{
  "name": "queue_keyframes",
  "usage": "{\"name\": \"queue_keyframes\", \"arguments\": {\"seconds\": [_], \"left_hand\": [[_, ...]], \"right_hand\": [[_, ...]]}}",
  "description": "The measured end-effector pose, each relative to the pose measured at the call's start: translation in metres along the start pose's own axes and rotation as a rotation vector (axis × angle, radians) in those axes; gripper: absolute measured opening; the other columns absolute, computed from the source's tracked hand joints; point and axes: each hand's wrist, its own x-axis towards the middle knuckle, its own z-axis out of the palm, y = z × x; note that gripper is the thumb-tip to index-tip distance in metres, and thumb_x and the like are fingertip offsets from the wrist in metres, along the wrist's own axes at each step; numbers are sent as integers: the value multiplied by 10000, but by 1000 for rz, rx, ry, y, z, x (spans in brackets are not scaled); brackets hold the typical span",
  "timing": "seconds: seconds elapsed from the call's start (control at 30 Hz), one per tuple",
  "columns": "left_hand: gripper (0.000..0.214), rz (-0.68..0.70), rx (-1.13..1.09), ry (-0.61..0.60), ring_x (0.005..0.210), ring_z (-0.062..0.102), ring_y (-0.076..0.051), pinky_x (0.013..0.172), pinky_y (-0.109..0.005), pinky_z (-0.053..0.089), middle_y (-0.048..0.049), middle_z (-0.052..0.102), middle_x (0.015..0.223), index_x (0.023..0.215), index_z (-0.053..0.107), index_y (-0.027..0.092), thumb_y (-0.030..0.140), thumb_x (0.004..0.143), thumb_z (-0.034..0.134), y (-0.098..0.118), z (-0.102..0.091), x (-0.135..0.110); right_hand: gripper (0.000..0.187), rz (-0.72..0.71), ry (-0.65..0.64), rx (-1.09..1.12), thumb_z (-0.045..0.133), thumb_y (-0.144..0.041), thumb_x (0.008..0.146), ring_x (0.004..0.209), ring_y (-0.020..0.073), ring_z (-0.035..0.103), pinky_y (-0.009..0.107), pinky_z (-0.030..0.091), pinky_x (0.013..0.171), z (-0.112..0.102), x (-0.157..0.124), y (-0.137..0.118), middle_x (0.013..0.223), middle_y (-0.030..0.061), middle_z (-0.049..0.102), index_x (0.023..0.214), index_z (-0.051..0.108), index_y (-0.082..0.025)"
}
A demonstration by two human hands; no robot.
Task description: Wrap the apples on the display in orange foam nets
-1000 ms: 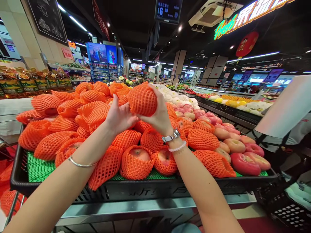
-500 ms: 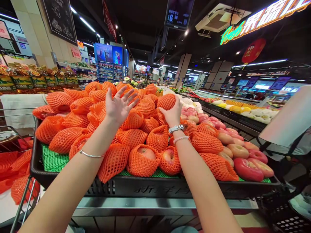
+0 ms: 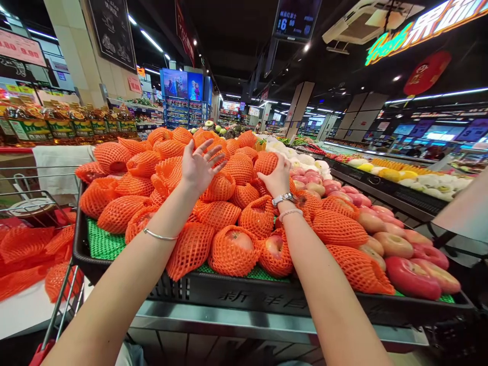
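Observation:
My right hand (image 3: 277, 179) is wrapped around an apple in an orange foam net (image 3: 265, 163), at the right side of the heap. Its palm side and some fingers are hidden behind the wrist and the fruit. To the left, my left hand (image 3: 201, 165) is held palm up with spread fingers, above other netted apples (image 3: 219, 187), and nothing lies in it. The heap of orange-netted apples fills a black crate (image 3: 198, 288) lined with green netting (image 3: 104, 243). Below my hands, netted apples (image 3: 234, 251) show red skin through their openings.
Bare red apples (image 3: 412, 277) fill the crate's right side. A wire cart (image 3: 63, 305) with loose orange nets (image 3: 26, 246) stands at the left, near oil bottles (image 3: 63, 124) and a white cloth (image 3: 63, 168). A metal rail (image 3: 229, 321) runs along the front.
The view has turned slightly left, so the crate sits further right in the picture. My right hand and its apple are slightly lower and further left against the heap. My left hand stays open.

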Motion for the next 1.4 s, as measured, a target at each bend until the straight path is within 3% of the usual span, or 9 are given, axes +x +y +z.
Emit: {"name": "queue_keyframes", "arguments": {"seconds": [0.23, 0.47, 0.67, 0.87, 1.03, 1.17, 1.23, 1.3, 1.4], "left_hand": [[414, 4, 19, 4, 918, 642, -235, 812, -343, 506, -93, 685, 981, 1066, 599, 207, 521, 869, 413, 2, -6, 6], [303, -13, -17, -19, 691, 598, -167, 698, -289, 495, -54, 658, 817, 937, 608, 201, 439, 889, 427, 0, -5, 6], [270, -22, 31, -52, 624, 579, -141, 663, -279, 479, -31, 640, 746, 919, 612, 185, 386, 900, 433, -2, -2, 4], [206, -41, 63, -91, 589, 557, -117, 649, -255, 457, -7, 615, 703, 884, 609, 178, 326, 875, 466, -1, 2, -1], [197, -26, 64, -103, 586, 547, -111, 652, -259, 453, -4, 608, 725, 914, 594, 176, 322, 867, 471, -4, 1, 0], [193, -18, 75, -91, 592, 537, -108, 666, -259, 445, 0, 594, 739, 939, 572, 190, 321, 880, 442, -5, 1, -3], [194, -22, 81, -106, 602, 538, -106, 673, -256, 444, 0, 588, 748, 953, 565, 192, 316, 884, 433, -3, 2, -3], [198, -26, 95, -128, 601, 537, -104, 667, -251, 442, 0, 583, 746, 956, 563, 190, 314, 889, 425, -2, 2, -3], [201, 0, 139, -174, 579, 528, -96, 631, -242, 436, -2, 574, 722, 936, 561, 183, 301, 908, 402, -1, 3, -4]], "right_hand": [[772, 245, 335, -12, 596, -358, 842, 1405, 328, 361, 527, 372, 1108, -12, 15, 13, 1456, 249, 323, 1444, 156, -156], [776, 173, 75, -72, 708, -337, 730, 1235, 304, 526, 405, 431, 1053, -3, 30, 16, 1349, 198, 422, 1374, 326, -135], [795, 26, -283, -371, 678, -346, 726, 1257, 401, 472, 505, 442, 994, 21, 42, 5, 1415, 171, 366, 1433, 336, -222], [780, 6, -485, -397, 695, -233, 636, 1258, 442, 467, 582, 410, 1012, 34, 59, -5, 1436, 166, 396, 1381, 464, -257], [1037, 4, -526, -347, 688, -189, 625, 1417, 473, 282, 651, 356, 1044, 22, 58, -15, 1605, 180, 136, 1533, 197, -284], [882, -25, -194, -85, 569, -129, 722, 1485, 341, 216, 573, 320, 1108, -12, 42, -36, 1589, 243, 172, 1524, 200, -156], [632, -78, -71, 98, 536, -121, 750, 1342, 270, 464, 453, 394, 1070, -32, 21, -51, 1432, 238, 458, 1375, 449, -123], [308, -161, -170, 335, 514, -217, 823, 917, 207, 678, 363, 513, 842, -49, -8, -65, 1036, 170, 691, 1102, 625, -147], [260, -268, -310, 370, 473, -386, 870, 458, 138, 514, 306, 406, 514, -59, -56, -75, 559, 14, 570, 696, 573, -222]]}}
